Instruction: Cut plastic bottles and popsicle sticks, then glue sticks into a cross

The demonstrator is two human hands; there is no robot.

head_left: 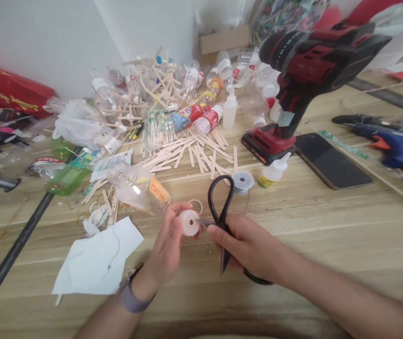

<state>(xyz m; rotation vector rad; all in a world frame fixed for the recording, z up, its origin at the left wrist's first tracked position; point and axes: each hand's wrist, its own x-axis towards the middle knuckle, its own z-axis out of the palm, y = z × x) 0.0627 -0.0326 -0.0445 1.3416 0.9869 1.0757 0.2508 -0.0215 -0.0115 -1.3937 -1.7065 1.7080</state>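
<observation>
Left hand [169, 241]: pinching cap [189, 229]
Right hand [246, 241]: gripping scissors [220, 220]
Blade [205, 221]: between hands, seemingly working cap
Cap: probably needs steadying next

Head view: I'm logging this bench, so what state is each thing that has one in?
Scissors: open, in the right hand, one blade pointing at the disc
Disc: holed in the middle, held in the left hand
Drill: upright on its battery
Phone: face up, screen dark
Glue gun: lying on its side
Clear bottle: on its side
Yellow-labelled bottle: standing
</observation>
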